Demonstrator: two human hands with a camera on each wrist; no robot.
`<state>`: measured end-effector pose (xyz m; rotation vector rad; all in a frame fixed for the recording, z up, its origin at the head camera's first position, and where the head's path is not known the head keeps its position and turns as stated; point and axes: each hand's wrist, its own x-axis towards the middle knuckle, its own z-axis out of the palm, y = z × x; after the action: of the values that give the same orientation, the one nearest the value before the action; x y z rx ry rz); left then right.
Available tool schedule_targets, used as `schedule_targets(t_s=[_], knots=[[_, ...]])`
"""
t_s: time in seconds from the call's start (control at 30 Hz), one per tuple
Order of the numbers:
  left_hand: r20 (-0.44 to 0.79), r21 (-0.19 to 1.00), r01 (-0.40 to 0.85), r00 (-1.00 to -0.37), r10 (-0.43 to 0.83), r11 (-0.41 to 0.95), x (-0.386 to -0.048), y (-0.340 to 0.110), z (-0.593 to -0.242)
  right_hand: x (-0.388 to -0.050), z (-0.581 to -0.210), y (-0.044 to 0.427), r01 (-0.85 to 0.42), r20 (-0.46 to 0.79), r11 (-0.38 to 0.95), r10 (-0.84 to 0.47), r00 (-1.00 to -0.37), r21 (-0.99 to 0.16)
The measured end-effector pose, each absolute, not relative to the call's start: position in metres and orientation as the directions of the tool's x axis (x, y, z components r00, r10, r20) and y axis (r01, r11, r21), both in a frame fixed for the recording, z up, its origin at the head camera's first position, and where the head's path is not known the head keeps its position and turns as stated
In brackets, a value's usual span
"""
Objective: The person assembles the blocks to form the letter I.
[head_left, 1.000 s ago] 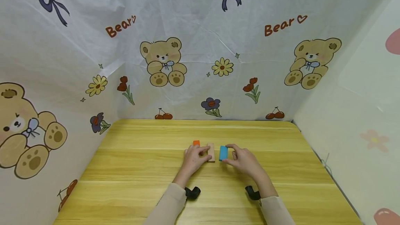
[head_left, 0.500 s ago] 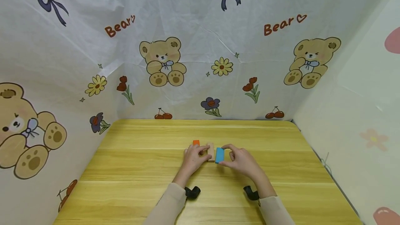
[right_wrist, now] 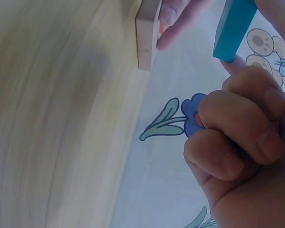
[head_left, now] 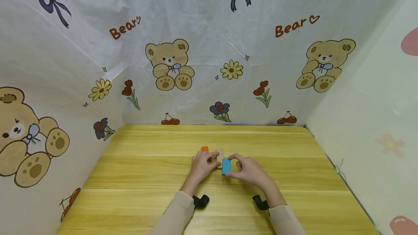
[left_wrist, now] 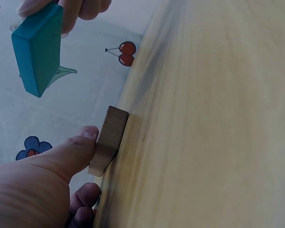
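Note:
In the head view, my right hand (head_left: 250, 171) pinches a blue block (head_left: 226, 167) between thumb and a finger. The block overlaps the near part of a plain wooden block (head_left: 220, 154); both wrist views show a gap between the two. My left hand (head_left: 202, 168) stays beside the wooden block, its thumb and a bent finger touching it. Whether they grip or only steady it is unclear. In the left wrist view, the left thumb tip meets the wooden block (left_wrist: 111, 130) on the table. An orange block (head_left: 204, 149) shows partly behind the left hand.
The wood-grain table (head_left: 277, 148) spans the lower head view. A white sheet (head_left: 202, 17) printed with bears, bows and flowers hangs behind it, with pale sheeting (head_left: 362, 93) at the right. Black wrist-worn pieces (head_left: 201, 201) sit near both cuffs.
My right hand has carried the blue block left and slightly toward me, from beside the wooden block to overlapping its near part in view. My left hand has hardly moved.

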<state>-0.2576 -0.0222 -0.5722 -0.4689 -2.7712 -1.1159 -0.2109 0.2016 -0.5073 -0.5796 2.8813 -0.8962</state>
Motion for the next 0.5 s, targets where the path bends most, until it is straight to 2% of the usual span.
schedule_targets(t_s=[0.5], knots=[[0.219, 0.649, 0.329, -0.944, 0.246, 0.686, -0.257, -0.022, -0.573, -0.211, -0.521, 0.196, -0.348, -0.007, 0.742, -0.429, -0.903, -0.572]])
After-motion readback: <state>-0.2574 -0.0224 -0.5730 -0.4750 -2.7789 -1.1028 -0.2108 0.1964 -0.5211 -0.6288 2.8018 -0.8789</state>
